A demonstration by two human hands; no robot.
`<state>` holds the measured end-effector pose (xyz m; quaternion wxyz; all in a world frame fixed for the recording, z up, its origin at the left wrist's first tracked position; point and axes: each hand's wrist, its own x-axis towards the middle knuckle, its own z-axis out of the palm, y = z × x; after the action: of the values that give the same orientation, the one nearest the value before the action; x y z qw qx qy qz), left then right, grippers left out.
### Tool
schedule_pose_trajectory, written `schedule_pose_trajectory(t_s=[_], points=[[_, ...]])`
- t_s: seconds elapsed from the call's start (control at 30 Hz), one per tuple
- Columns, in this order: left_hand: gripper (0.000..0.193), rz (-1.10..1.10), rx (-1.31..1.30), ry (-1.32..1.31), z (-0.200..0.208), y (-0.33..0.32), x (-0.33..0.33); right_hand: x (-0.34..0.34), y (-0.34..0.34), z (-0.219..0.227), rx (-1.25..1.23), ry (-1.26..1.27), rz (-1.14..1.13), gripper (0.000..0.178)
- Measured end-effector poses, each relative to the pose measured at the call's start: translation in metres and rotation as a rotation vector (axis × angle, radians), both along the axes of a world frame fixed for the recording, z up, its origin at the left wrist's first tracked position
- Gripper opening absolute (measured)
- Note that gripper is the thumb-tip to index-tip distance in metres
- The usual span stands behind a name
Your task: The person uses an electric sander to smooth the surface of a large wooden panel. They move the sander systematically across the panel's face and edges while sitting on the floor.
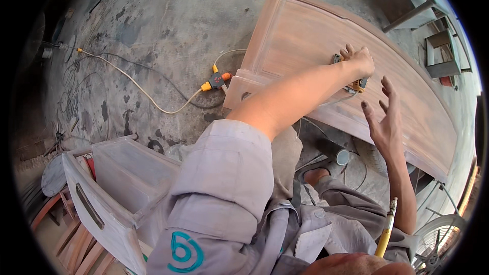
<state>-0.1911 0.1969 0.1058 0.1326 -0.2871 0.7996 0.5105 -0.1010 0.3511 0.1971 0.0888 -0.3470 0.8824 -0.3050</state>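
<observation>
My left hand (360,63) is wrapped over a yellow-and-black power sander (359,85), whose body is mostly hidden beneath my fingers. The sander rests on a large reddish-brown wooden panel (305,35) with a raised border and a curved far edge. A thin cord (338,101) trails from the tool toward the panel's near edge. Just right of the sander, my right hand (389,117) is raised over the panel with its fingers spread, holding nothing. My left forearm crosses above the panel's near left part.
A yellow-and-black power splitter (216,80) with cables lies on the stained concrete floor at left. A pale wooden furniture piece (127,173) stands at lower left. Frames (443,53) stand at far right, a fan (438,244) at lower right, and a grey tube (336,153) under the panel.
</observation>
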Motion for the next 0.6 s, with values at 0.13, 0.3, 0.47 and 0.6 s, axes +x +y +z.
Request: schedule_pose_trajectory(t_s=[0.13,0.3,0.47,0.6], points=[[0.035,-0.126,0.025,-0.106,-0.002,-0.008,0.01,-0.037,-0.009,-0.086,0.016,-0.041,0.082,0.093],[0.035,-0.089,0.408,0.12,0.005,-0.056,0.058,-0.059,-0.054,-0.099,0.136,0.008,-0.064,0.095],[0.026,0.19,-0.445,0.726,-0.081,-0.124,0.146,-0.091,-0.081,-0.078,0.179,-0.097,-0.075,0.076],[0.026,0.43,-0.98,0.51,-0.116,-0.177,0.238,-0.144,-0.102,-0.092,0.171,0.101,0.079,0.068]])
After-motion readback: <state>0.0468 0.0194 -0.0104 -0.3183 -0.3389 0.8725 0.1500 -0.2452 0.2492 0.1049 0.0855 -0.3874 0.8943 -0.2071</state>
